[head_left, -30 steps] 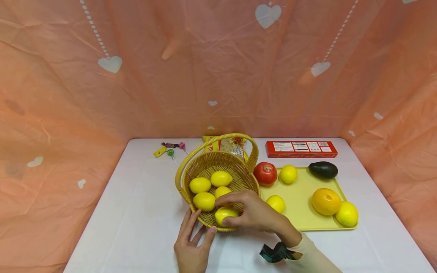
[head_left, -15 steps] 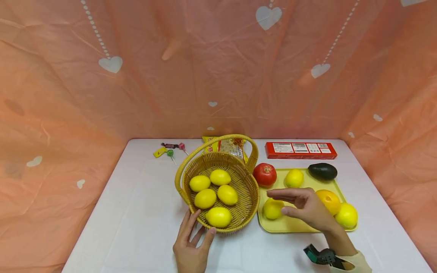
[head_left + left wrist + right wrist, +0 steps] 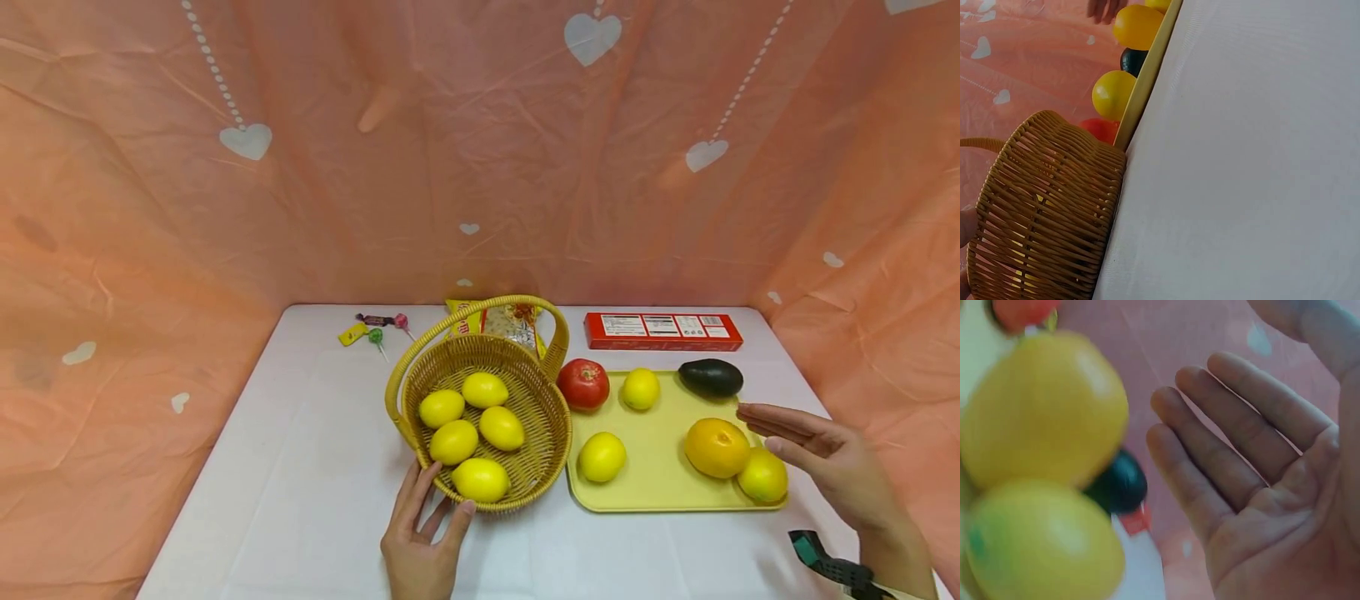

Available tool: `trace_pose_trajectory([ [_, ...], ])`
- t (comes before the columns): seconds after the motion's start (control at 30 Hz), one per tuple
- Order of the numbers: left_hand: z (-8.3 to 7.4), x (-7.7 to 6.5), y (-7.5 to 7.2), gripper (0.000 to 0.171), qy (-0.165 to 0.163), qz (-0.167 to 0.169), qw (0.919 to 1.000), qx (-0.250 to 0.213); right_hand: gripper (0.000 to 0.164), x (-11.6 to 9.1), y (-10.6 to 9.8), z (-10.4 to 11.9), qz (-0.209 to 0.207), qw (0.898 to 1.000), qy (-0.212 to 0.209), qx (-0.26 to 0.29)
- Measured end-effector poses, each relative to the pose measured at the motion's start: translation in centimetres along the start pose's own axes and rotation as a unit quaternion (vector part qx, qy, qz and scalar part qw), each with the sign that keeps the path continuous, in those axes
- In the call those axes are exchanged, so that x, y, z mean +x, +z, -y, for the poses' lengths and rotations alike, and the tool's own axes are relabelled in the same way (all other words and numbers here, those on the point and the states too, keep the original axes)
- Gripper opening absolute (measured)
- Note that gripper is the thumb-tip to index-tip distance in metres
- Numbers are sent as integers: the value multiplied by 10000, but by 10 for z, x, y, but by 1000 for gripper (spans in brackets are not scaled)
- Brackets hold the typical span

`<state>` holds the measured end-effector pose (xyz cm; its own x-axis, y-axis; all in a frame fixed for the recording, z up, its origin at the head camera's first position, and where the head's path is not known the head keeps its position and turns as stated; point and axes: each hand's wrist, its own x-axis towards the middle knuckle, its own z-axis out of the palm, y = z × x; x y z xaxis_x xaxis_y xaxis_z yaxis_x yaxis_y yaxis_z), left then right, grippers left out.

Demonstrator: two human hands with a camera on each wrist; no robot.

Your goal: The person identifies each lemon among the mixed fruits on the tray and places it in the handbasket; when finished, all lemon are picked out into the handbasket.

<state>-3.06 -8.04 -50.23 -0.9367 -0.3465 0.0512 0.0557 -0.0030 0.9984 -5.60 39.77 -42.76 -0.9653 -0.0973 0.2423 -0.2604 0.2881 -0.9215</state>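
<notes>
A woven wicker basket [image 3: 555,458] with a tall handle holds several yellow lemons [image 3: 480,480]. My left hand [image 3: 422,537] touches its near rim with extended, spread fingers. Over the right end of the yellow tray [image 3: 660,492], my right hand [image 3: 832,462] hovers with straight fingers and nothing in its palm. Nearest to it are an orange-yellow round fruit [image 3: 716,447] and a lemon [image 3: 762,475]. Two more lemons, a front one [image 3: 602,457] and a back one [image 3: 641,389], lie toward the tray's left. The right wrist view shows the open palm beside these fruits.
A red round fruit [image 3: 583,384] sits between basket and tray, and an avocado [image 3: 711,378] lies at the tray's back right corner. Behind stand a red box [image 3: 663,332] and a snack bag [image 3: 510,323]. Small candies and lollipops [image 3: 376,337] lie back left.
My right hand has let go of a lemon inside the basket and swung right, across the tray to its far end. My left hand stays at the rim.
</notes>
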Motion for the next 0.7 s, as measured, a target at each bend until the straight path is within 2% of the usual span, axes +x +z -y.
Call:
trace_pose_trajectory([
  [0.13, 2, 1, 0, 62, -99, 17, 9999, -40, 40, -11, -16, -13, -337, 9968, 386, -620],
  [0.27, 3, 1, -1, 62, -60, 21, 10000, -61, 40, -18, -21, -26, -277, 9858, 859, -1415],
  [0.4, 4, 2, -2, 61, 7, 38, 9999, -102, 40, -25, -20, -33, -229, 9744, 1335, -1792],
  [0.57, 3, 1, -1, 61, 31, 31, 9999, -142, 44, -35, -20, -34, -246, 9584, 1933, -2085],
  [0.63, 3, 1, -1, 61, 38, 15, 9999, -139, 43, -38, -21, -33, -253, 9573, 2067, -2006],
  [0.7, 3, 2, 0, 61, 46, -5, 9999, -128, 41, -41, -22, -34, -209, 9606, 2021, -1897],
])
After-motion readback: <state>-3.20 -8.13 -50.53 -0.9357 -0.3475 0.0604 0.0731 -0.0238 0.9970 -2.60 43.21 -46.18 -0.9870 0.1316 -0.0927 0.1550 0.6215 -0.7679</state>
